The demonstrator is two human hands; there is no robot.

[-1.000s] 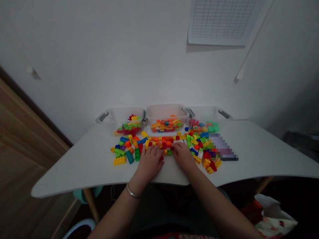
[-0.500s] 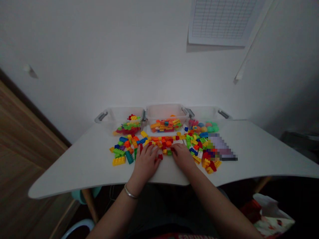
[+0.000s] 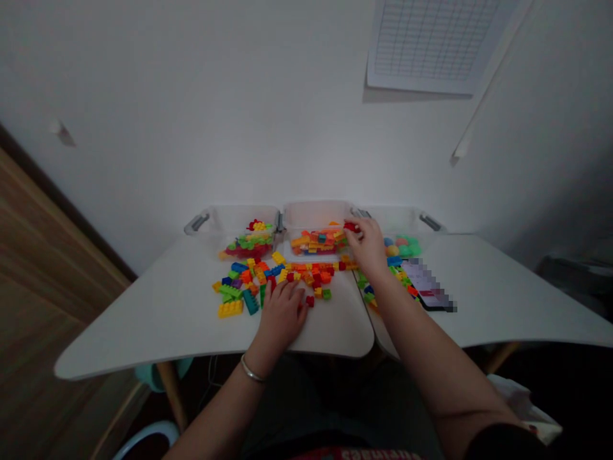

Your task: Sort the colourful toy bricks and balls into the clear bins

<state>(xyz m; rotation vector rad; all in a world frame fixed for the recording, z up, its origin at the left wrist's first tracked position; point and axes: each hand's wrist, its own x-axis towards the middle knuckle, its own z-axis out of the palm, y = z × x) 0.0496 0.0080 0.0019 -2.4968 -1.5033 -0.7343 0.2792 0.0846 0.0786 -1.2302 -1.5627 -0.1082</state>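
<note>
My right hand (image 3: 368, 249) is raised at the right side of the middle clear bin (image 3: 320, 220), pinching a red toy brick (image 3: 350, 227) between thumb and fingers. Under it, that bin holds orange, yellow and other coloured pieces. Lower on the white table (image 3: 335, 326), my left hand (image 3: 282, 314) lies with fingers spread at the near edge of a pile of mixed building bricks (image 3: 249, 276). Its fingertips touch bricks there; what lies beneath the palm is hidden. A small red brick (image 3: 310, 301) sits just right of its thumb.
To the left stands a clear bin (image 3: 230, 217) with green, red and yellow pieces. A right bin (image 3: 407, 217) contains coloured balls. More bricks lie partly behind my right forearm, beside a phone (image 3: 428, 287). A seam between two tabletops runs near the middle.
My right hand has gone from the table up and forward to the middle bin's right side, carrying a red brick. My left hand has stayed nearly in place.
</note>
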